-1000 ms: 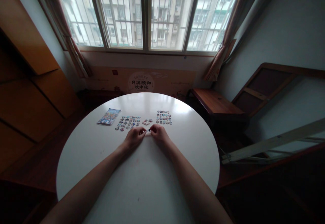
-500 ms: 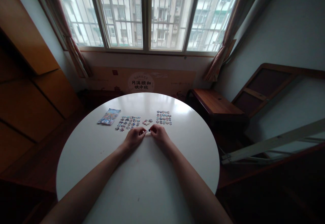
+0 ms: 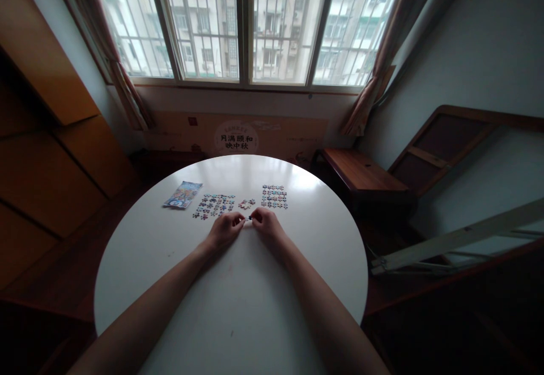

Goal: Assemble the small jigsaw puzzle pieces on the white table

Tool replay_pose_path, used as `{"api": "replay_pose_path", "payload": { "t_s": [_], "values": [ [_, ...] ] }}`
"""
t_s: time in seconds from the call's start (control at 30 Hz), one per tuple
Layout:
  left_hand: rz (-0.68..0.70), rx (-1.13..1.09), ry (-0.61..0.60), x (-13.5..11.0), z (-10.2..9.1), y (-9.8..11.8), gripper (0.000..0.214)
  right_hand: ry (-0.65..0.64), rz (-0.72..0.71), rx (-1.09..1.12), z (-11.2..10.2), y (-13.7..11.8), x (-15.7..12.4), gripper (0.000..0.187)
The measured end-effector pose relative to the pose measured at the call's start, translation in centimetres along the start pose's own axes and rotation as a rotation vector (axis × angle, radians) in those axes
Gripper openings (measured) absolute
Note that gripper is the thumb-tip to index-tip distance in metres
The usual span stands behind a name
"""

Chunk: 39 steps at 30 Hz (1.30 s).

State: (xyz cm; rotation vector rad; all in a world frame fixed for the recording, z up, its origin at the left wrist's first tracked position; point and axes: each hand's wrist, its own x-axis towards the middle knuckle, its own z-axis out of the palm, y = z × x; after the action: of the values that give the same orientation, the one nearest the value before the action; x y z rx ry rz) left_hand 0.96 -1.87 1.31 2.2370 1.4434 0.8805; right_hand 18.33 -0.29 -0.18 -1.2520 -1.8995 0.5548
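My left hand (image 3: 227,229) and my right hand (image 3: 266,225) rest on the round white table (image 3: 229,307), fingertips meeting in a pinch around small jigsaw pieces (image 3: 249,218). Just beyond my fingers lies a small joined cluster of pieces (image 3: 246,204). A spread of loose pieces (image 3: 213,205) lies to its left. A tidy block of pieces in rows (image 3: 274,196) lies to its right. A picture card (image 3: 183,194) lies further left.
A barred window (image 3: 244,24) with curtains faces me. A low wooden bench (image 3: 361,177) stands right of the table, a wooden frame (image 3: 450,143) leans on the right wall, and wooden cabinets (image 3: 46,137) fill the left.
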Motion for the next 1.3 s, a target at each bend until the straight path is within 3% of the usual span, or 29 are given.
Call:
{"api": "replay_pose_path", "payload": {
  "t_s": [1.3],
  "values": [
    [0.016, 0.027, -0.001, 0.05, 0.16, -0.2, 0.021, 0.006, -0.023, -0.007, 0.16, 0.3, 0.05, 0.012]
  ]
}}
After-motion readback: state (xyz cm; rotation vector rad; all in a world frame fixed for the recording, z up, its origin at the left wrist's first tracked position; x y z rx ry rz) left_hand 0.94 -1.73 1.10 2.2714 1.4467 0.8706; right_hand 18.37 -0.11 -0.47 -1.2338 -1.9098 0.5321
